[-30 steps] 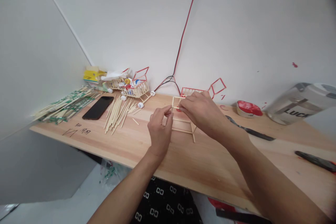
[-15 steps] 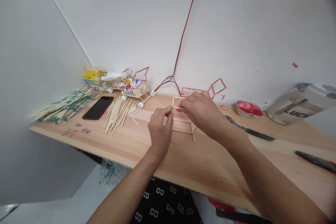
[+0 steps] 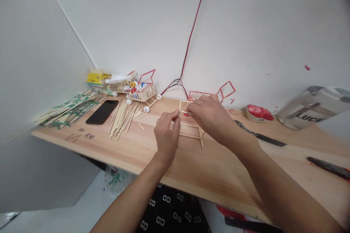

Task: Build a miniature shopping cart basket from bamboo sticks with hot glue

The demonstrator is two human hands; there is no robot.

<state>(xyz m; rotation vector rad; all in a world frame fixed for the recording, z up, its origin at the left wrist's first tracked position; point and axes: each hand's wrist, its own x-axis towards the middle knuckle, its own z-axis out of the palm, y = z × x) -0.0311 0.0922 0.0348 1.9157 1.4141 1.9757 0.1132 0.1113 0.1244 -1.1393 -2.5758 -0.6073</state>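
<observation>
My left hand (image 3: 166, 134) pinches the left side of a small frame of bare wooden sticks (image 3: 201, 139), thumb against index finger. From above, my right hand (image 3: 205, 115) reaches over the frame with its fingers closed near the upper left corner, on a thin stick there. The frame stands on the table, and its right part shows below my right hand. My fingers hide several of its joints. Just behind it, against the wall, is a red-edged stick cart (image 3: 201, 92), partly covered by my right hand.
Left are loose sticks (image 3: 123, 116), a black phone (image 3: 102, 112), wrapped chopsticks (image 3: 69, 111) and a cart holding bottle caps (image 3: 140, 96). Right are a bowl of red paint (image 3: 259, 113), a long black tool (image 3: 262, 137), a lettered container (image 3: 308, 111) and a black-and-orange handled tool (image 3: 328, 166).
Almost nothing differs. Both hands keep their hold on the stick frame, with only a tiny shift of the right forearm.
</observation>
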